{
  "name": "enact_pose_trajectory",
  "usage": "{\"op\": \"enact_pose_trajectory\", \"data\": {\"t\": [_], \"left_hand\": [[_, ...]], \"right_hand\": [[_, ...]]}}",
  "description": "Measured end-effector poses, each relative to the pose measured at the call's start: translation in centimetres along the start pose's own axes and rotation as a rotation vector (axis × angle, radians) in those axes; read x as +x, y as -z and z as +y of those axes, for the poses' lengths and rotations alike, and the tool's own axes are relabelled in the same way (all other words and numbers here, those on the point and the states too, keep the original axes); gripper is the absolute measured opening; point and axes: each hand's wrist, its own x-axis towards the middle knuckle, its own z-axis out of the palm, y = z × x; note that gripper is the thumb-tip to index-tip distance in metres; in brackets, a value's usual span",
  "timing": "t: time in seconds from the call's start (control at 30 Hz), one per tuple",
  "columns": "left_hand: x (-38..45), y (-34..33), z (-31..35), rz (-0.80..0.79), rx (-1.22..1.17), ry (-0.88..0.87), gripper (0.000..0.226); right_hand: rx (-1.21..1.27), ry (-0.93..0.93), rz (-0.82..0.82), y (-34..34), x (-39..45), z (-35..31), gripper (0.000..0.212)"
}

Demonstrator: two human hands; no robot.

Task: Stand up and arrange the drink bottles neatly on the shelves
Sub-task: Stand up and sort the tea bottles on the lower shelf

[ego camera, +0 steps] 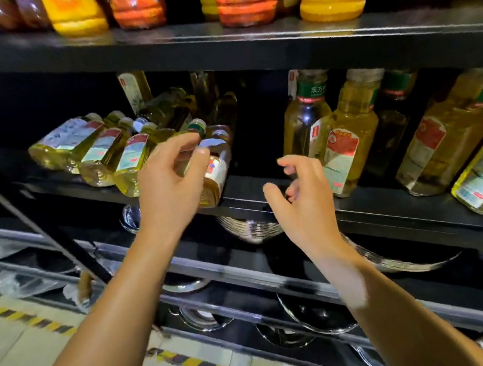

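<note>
Black shelf [391, 212], striped floor [38, 326], left hand [170, 186] gripping bottle [216, 167], right hand [304, 202] loosely open.

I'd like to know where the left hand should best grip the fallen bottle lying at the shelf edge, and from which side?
Probably round the labelled body, coming from the front and above. The fallen bottle lies on its side, base overhanging the middle shelf edge, cap pointing back. The left hand already curls over that body; the right hand is free to support the base.

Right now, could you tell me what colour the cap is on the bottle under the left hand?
Green, on the bottle, seen in the head view.
</note>
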Motion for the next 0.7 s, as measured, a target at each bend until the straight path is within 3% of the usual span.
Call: {"op": "enact_pose_trajectory", "data": {"t": [0.2, 0.37, 0.5, 0.7], "left_hand": [[1.1, 4.6, -4.2, 0.009, 0.234, -0.009, 0.032], [3.9, 5.6, -6.7, -0.088, 0.292, -0.087, 0.035], [7.0, 4.7, -7.6, -0.230, 0.419, -0.136, 0.041], [10.6, 1.7, -5.9, -0.617, 0.899, -0.112, 0.059]], "right_hand": [[-0.154, 0.136, -0.224, -5.9, 3.1, -2.8, 0.054], [-0.366, 0.111, -0.397, -9.4, 3.4, -4.8, 0.068], [-0.416, 0.021, -0.283, -9.2, 3.0, -5.2, 0.064], [-0.512, -0.195, -0.108, -7.6, 3.7, -5.8, 0.056]]}}
